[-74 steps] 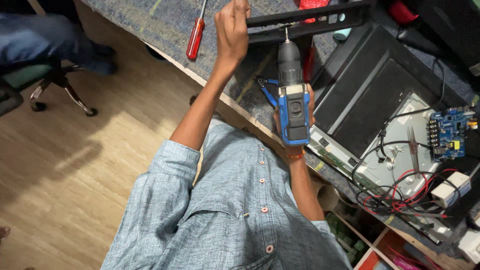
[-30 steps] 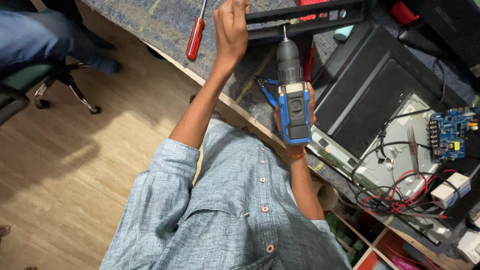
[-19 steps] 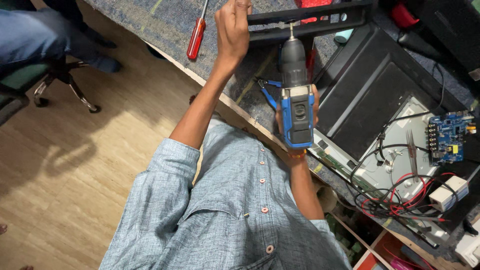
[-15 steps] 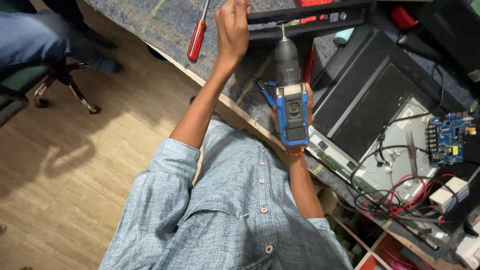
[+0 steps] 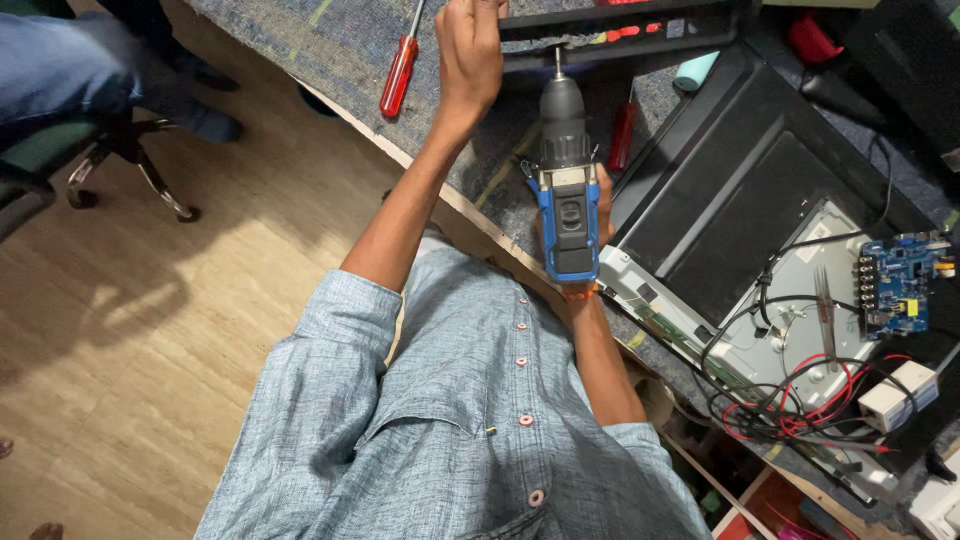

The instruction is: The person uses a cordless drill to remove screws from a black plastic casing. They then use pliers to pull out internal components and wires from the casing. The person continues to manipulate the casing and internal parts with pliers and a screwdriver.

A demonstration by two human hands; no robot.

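My right hand grips a blue and black cordless drill, its bit pointing at a long black frame piece on the grey-carpeted bench. My left hand presses on that piece's end. A red-handled screwdriver lies nearby; a blue circuit board sits far right.

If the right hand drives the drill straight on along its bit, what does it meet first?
Most likely the black frame bar just beyond the drill bit, which the left hand steadies; the right hand points it there. Depth is unclear.
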